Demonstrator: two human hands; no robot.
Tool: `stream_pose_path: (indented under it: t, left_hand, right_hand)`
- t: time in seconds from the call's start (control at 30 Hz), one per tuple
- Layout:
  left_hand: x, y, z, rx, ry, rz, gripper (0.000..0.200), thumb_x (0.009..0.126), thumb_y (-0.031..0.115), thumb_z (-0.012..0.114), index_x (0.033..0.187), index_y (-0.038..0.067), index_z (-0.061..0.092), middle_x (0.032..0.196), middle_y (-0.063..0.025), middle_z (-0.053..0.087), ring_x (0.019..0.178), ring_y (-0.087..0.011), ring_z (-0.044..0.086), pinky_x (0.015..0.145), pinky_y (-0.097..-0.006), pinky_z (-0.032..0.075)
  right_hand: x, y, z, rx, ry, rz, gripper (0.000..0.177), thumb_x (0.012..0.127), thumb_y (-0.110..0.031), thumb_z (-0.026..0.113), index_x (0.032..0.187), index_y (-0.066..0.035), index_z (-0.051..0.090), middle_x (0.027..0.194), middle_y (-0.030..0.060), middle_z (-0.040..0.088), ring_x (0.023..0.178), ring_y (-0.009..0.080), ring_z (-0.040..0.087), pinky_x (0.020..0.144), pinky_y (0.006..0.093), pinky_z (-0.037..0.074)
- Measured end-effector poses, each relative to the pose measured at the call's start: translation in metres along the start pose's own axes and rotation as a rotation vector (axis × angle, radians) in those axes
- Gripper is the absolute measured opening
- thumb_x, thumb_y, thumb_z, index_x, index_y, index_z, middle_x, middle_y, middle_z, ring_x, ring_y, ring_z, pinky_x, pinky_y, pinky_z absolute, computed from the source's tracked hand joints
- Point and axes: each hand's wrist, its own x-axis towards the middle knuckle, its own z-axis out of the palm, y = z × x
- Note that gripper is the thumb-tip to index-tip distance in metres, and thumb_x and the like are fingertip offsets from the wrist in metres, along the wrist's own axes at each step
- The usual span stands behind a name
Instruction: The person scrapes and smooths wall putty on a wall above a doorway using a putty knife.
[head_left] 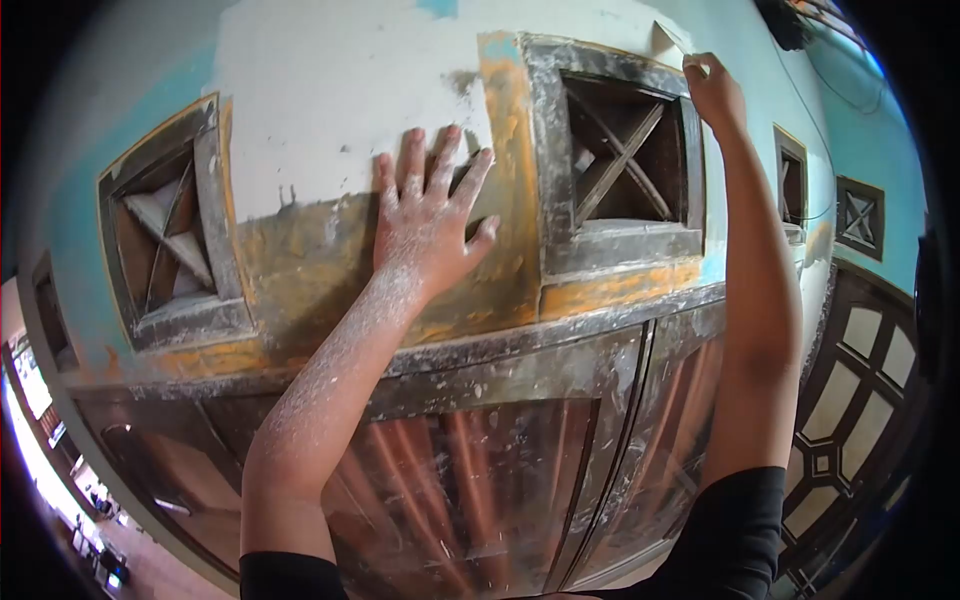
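My left hand [430,215] is spread against the wall, fingers apart, powdered with white dust up the forearm. It lies where the white-coated part [300,110] of the wall meets the bare brownish plaster [310,245]. Raised at the upper right, my right hand [714,88] is closed around the handle of a putty knife [672,38]. The knife's blade points up and left, against the white wall just above the top right corner of a dark-framed vent opening [625,150]. That opening has crossed wooden bars.
A second crossed-bar vent [165,230] sits to the left. Below runs a dusty ledge [470,345] over dark wood-framed glass panels [480,480] with reddish curtains. A panelled door [850,390] stands at the right, and cables [800,90] hang at the upper right.
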Motion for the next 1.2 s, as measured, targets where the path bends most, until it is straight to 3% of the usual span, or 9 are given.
stream_pose_path:
  t: [0.3, 0.43, 0.5, 0.77, 0.8, 0.9, 1.03, 1.17, 1.2]
  left_hand:
    - [-0.025, -0.065, -0.014, 0.119, -0.088, 0.047, 0.071, 0.102, 0.058, 0.046, 0.164, 0.036, 0.021, 0.173, -0.0023, 0.015, 0.159, -0.0272, 0.01, 0.128, -0.058, 0.004]
    - [-0.044, -0.127, -0.014, 0.189, 0.046, -0.153, 0.066, 0.102, 0.056, 0.046, 0.162, 0.035, 0.029, 0.172, -0.0025, 0.018, 0.159, -0.0276, 0.014, 0.128, -0.0575, 0.006]
    - [-0.059, -0.135, -0.01, 0.028, 0.183, -0.118, 0.061, 0.104, 0.052, 0.045, 0.16, 0.033, 0.036, 0.171, -0.0034, 0.022, 0.158, -0.0306, 0.019, 0.127, -0.0585, 0.009]
    - [-0.106, -0.097, 0.001, -0.285, 0.188, -0.149, 0.066, 0.108, 0.057, 0.024, 0.155, 0.016, 0.043, 0.165, -0.0133, 0.034, 0.157, -0.0353, 0.019, 0.126, -0.061, 0.003]
    - [-0.107, -0.096, 0.001, -0.387, 0.227, -0.164, 0.065, 0.109, 0.05, 0.025, 0.155, 0.008, 0.04, 0.164, -0.0154, 0.035, 0.157, -0.0356, 0.019, 0.126, -0.0606, 0.003]
    - [-0.111, -0.097, -0.003, -0.551, 0.171, -0.229, 0.06, 0.11, 0.042, 0.029, 0.155, 0.003, 0.038, 0.162, -0.0163, 0.036, 0.157, -0.0335, 0.02, 0.126, -0.059, 0.003]
    - [-0.122, -0.092, -0.016, -0.757, 0.188, -0.294, 0.052, 0.109, 0.032, 0.036, 0.155, 0.01, 0.041, 0.16, -0.0149, 0.04, 0.153, -0.033, 0.029, 0.127, -0.0553, 0.005]
    - [-0.126, -0.087, -0.023, -0.937, 0.231, -0.462, 0.046, 0.109, 0.028, 0.042, 0.15, 0.009, 0.048, 0.144, -0.0216, 0.055, 0.145, -0.0355, 0.041, 0.126, -0.049, 0.018]
    - [-0.124, -0.087, -0.025, -0.847, 0.334, -0.428, 0.045, 0.108, 0.028, 0.045, 0.146, 0.004, 0.051, 0.127, -0.0229, 0.065, 0.128, -0.0365, 0.059, 0.113, -0.0455, 0.041]
  right_hand:
    - [-0.144, -0.143, -0.003, 0.11, -0.035, -0.159, 0.037, 0.096, -0.045, 0.059, 0.125, -0.022, 0.061, 0.089, 0.0177, 0.075, 0.086, 0.0433, 0.071, 0.073, 0.0538, 0.055]
    - [-0.191, -0.176, 0.006, 0.313, -0.072, -0.254, 0.036, 0.095, -0.04, 0.063, 0.126, -0.021, 0.057, 0.083, 0.0194, 0.073, 0.079, 0.0441, 0.07, 0.069, 0.0553, 0.054]
    - [-0.216, -0.198, 0.004, 0.375, -0.135, -0.303, 0.038, 0.095, -0.04, 0.064, 0.127, -0.022, 0.056, 0.082, 0.0189, 0.073, 0.077, 0.0438, 0.07, 0.067, 0.0546, 0.053]
    - [-0.327, -0.289, 0.004, 0.557, -0.473, -0.458, 0.044, 0.096, -0.036, 0.063, 0.132, -0.017, 0.049, 0.074, 0.0155, 0.07, 0.067, 0.0397, 0.07, 0.062, 0.0515, 0.054]
    - [-0.333, -0.297, 0.009, 0.591, -0.444, -0.475, 0.044, 0.096, -0.034, 0.062, 0.132, -0.016, 0.047, 0.073, 0.0156, 0.07, 0.066, 0.0407, 0.069, 0.062, 0.0522, 0.054]
    - [-0.342, -0.302, 0.017, 0.67, -0.442, -0.508, 0.043, 0.096, -0.03, 0.06, 0.132, -0.012, 0.045, 0.074, 0.0169, 0.069, 0.068, 0.0428, 0.068, 0.065, 0.0535, 0.053]
    - [-0.345, -0.303, 0.011, 0.817, -0.579, -0.582, 0.044, 0.098, -0.027, 0.057, 0.136, -0.011, 0.041, 0.087, 0.0218, 0.07, 0.08, 0.0455, 0.068, 0.068, 0.0548, 0.051]
    - [-0.338, -0.3, 0.002, 0.804, -0.643, -0.601, 0.045, 0.099, -0.033, 0.056, 0.137, -0.01, 0.046, 0.098, 0.0219, 0.071, 0.092, 0.045, 0.068, 0.08, 0.0565, 0.05]
    - [-0.332, -0.298, 0.001, 0.695, -0.569, -0.665, 0.045, 0.099, -0.036, 0.056, 0.137, -0.012, 0.049, 0.104, 0.02, 0.071, 0.101, 0.0433, 0.066, 0.089, 0.058, 0.046]
